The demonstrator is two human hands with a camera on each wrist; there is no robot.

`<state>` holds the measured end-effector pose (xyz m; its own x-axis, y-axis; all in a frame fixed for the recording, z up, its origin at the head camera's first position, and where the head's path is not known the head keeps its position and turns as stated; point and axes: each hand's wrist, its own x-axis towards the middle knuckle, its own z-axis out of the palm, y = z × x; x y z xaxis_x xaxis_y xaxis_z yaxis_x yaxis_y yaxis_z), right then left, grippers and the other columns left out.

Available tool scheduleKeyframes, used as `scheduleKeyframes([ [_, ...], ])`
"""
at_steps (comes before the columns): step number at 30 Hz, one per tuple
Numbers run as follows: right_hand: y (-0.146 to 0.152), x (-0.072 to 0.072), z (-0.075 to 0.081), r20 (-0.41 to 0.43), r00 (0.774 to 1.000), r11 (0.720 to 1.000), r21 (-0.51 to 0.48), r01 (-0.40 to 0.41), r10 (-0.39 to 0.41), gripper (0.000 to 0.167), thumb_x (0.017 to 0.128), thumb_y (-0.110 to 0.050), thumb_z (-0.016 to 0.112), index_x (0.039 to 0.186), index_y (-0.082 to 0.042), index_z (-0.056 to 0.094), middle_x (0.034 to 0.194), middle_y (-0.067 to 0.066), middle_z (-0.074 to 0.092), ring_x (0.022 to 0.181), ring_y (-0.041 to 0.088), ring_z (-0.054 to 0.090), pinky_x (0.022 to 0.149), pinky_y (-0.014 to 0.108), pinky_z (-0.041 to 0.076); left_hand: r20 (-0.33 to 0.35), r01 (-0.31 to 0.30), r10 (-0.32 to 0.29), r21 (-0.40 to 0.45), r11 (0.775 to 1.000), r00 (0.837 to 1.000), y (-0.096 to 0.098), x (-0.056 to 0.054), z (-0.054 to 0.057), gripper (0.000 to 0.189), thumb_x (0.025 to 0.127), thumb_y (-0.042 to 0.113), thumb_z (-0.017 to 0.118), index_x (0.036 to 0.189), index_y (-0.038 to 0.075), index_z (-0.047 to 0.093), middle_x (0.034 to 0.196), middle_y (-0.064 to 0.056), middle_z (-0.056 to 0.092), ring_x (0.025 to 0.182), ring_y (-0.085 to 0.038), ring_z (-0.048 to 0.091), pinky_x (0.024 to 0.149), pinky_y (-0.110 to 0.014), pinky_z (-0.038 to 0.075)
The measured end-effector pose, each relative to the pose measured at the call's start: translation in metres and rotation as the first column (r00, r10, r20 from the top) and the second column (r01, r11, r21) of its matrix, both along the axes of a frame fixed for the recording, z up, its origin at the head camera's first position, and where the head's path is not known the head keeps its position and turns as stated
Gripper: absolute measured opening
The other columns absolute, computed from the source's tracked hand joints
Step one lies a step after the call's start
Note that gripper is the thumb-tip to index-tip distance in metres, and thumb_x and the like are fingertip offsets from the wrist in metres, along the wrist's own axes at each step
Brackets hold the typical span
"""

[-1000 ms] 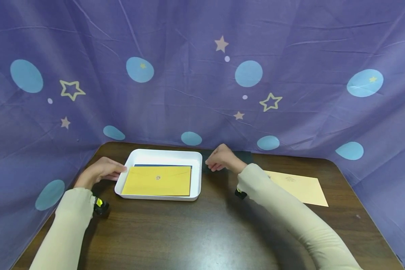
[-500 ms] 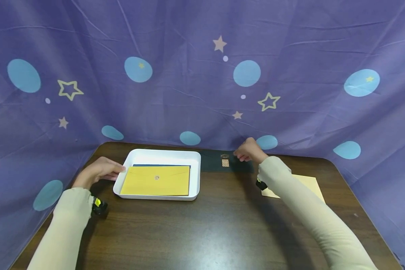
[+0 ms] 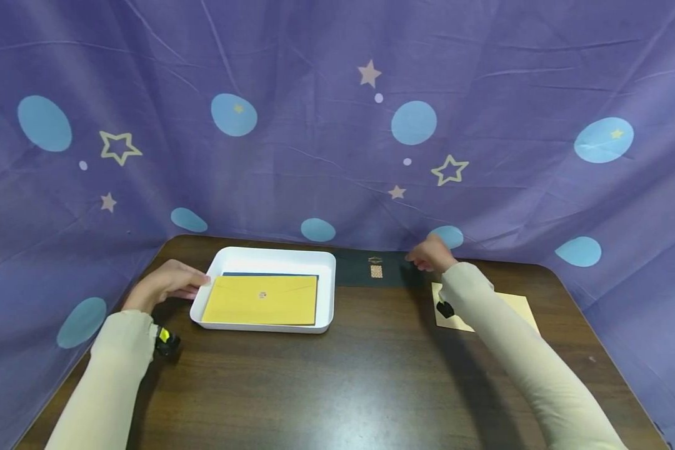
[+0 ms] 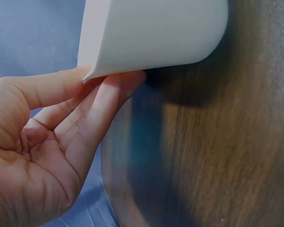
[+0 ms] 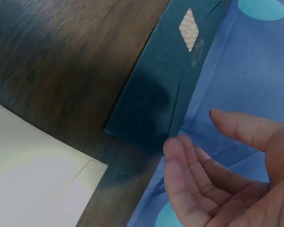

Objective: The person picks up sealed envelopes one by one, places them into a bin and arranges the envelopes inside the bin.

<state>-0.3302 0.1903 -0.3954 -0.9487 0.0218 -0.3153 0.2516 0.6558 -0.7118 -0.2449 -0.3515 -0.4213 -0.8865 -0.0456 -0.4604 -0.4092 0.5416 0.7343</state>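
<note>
At the back left of the table stands a white tray. My left hand pinches its left rim, thumb on top and fingers underneath, as the left wrist view shows. Inside the tray a yellow envelope lies flat over a dark blue one. Behind and right of the tray, a dark green envelope with a patterned diamond-shaped patch lies along the back edge. My right hand hovers at its right end, fingers loosely bent and thumb apart, holding nothing.
A cream envelope rests on the right side of the table, partly covered by my right forearm in the head view. A purple-blue curtain with stars and ovals hangs right behind the brown wooden table.
My right hand has moved right, from beside the tray to the dark green envelope's far end, uncovering its patch. My left hand and the tray have stayed put.
</note>
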Motion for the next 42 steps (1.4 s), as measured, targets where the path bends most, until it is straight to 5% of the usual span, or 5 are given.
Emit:
scheduleKeyframes([
  [11,0.003,-0.007,-0.012,0.074,0.993,0.988,0.13,0.084,-0.094,0.035,0.087,-0.019,0.079,0.108,0.006,0.066,0.083,0.009,0.067,0.074,0.021,0.066,0.083,0.043,0.063,-0.009,0.009,-0.009,0.005,1.0,1.0,0.0,0.001,0.001,0.051,0.096,0.015,0.067,0.129,-0.022,0.054,0.083,0.003,0.072,0.074,-0.004,0.068,0.072,-0.025,0.064],
  [19,0.006,-0.008,-0.018,0.097,0.99,0.986,0.14,0.093,-0.107,0.037,0.086,-0.02,0.08,0.109,0.004,0.063,0.093,0.014,0.068,0.079,0.024,0.066,0.079,0.039,0.061,-0.003,0.006,-0.006,-0.006,1.0,1.0,-0.001,0.001,0.0,0.052,0.096,0.016,0.067,0.13,-0.021,0.055,0.085,0.004,0.072,0.076,-0.005,0.069,0.073,-0.025,0.064],
  [25,0.006,-0.007,-0.023,0.106,0.991,0.986,0.157,0.061,-0.079,0.038,0.083,-0.025,0.084,0.101,0.003,0.065,0.076,0.008,0.062,0.066,0.018,0.06,0.064,0.033,0.058,-0.006,0.01,-0.01,0.012,1.0,1.0,-0.001,0.001,0.0,0.052,0.095,0.016,0.067,0.13,-0.021,0.055,0.083,0.004,0.072,0.076,-0.005,0.069,0.074,-0.025,0.064],
  [31,0.003,-0.014,-0.035,0.143,0.987,0.977,0.208,0.046,-0.077,0.041,0.079,-0.029,0.089,0.078,-0.007,0.054,0.06,0.002,0.046,0.053,0.013,0.044,0.046,0.024,0.04,-0.012,0.009,-0.009,0.02,1.0,1.0,-0.001,0.002,-0.001,0.052,0.096,0.016,0.067,0.13,-0.022,0.055,0.082,0.005,0.072,0.075,-0.005,0.069,0.073,-0.025,0.064],
  [42,0.001,-0.016,-0.036,0.127,0.992,0.96,0.28,-0.012,-0.025,0.044,0.076,-0.031,0.09,0.078,-0.009,0.052,0.066,0.004,0.045,0.061,0.018,0.045,0.052,0.031,0.042,-0.008,-0.003,0.003,0.012,1.0,1.0,0.0,0.002,0.001,0.051,0.096,0.016,0.068,0.13,-0.02,0.056,0.086,0.004,0.073,0.073,-0.004,0.068,0.071,-0.025,0.063],
])
